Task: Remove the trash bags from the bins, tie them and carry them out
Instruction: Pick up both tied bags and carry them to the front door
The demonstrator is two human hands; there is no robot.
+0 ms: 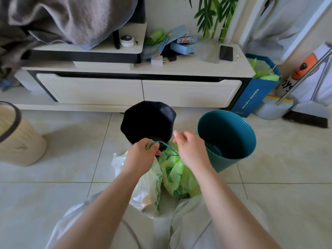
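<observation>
A low white TV cabinet (pixel 100 90) runs across the back of the room, and pale tiled floor (pixel 53 194) fills the space in front of it. Three bins stand or lean on those tiles. A beige bin (pixel 23 141) is off to the left, well apart from the rest. A teal bin (pixel 239 126) is on the right, tipped with its mouth toward the camera and no liner visible inside. A black bin (pixel 149 119) lies between them, just beyond the hands.

Two filled bags sit on the floor between the person's knees. The white bag (pixel 149 186) is on the left and the green trash bag (pixel 177 177) touches it on the right. The green bag's gathered neck points up at the hands.

The left hand (pixel 142 157) has its fingers (pixel 152 148) curled tightly around a looped end of the drawstring (pixel 169 147). The right hand (pixel 192 150) is seen from the back, so its fingers are mostly hidden. The taut strands end under it, so it seems to pinch the other end.

The drawstring runs nearly level from one hand to the other, across the body. The neck of the green bag hangs directly below it, closer to the right hand. My judgement is that the mouth is cinched and the knot not yet made, so the two ends would have to cross above that neck.
</observation>
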